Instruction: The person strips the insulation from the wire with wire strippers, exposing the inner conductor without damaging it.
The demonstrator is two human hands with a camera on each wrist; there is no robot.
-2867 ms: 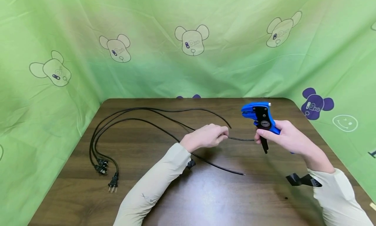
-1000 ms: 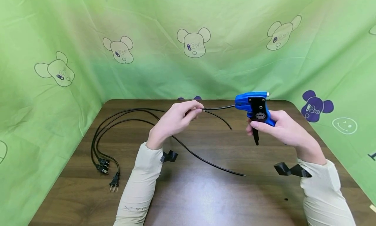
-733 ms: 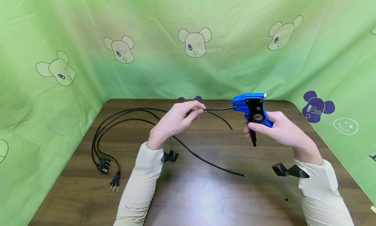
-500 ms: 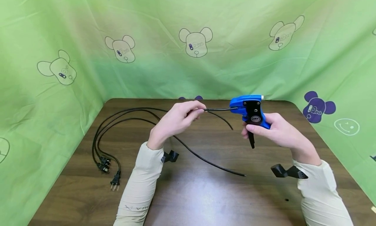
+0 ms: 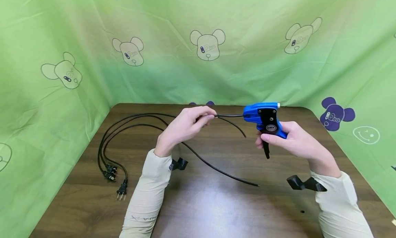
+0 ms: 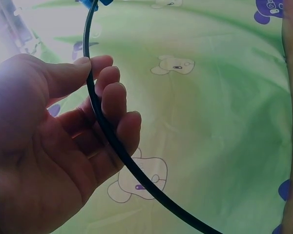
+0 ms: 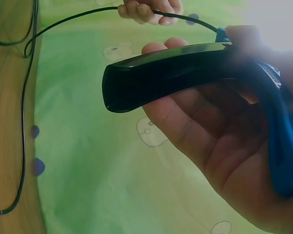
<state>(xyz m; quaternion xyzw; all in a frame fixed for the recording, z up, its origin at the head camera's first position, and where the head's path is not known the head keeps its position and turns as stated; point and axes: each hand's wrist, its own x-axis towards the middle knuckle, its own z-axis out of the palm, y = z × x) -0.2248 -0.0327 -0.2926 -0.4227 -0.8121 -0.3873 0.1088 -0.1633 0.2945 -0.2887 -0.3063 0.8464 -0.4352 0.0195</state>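
My left hand [image 5: 187, 124] pinches a black power cord [image 5: 230, 116] between thumb and index finger above the table's far side. In the left wrist view the cord [image 6: 156, 192] runs across the curled fingers. My right hand [image 5: 298, 138] grips a blue and black wire stripper [image 5: 267, 116] by its handles, nose pointing left. The cord's free end reaches into the stripper's mouth, where its tip is hidden. In the right wrist view the fingers curl round the black handle [image 7: 151, 78], and the blue handle [image 7: 285, 151] lies against the palm.
Two other cords lie on the brown table [image 5: 198, 203]: one ends near the front middle [image 5: 241, 180], another behind the hands [image 5: 236, 126]. Their black plugs [image 5: 122, 189] are at the left. A small dark bit [image 5: 302, 211] lies front right. Green printed cloth [image 5: 154, 69] surrounds the table.
My left hand has moved left and back, raising the cord. The stripper has come slightly left and down lately, and the cord's end, earlier by my right fingers, now enters its mouth.
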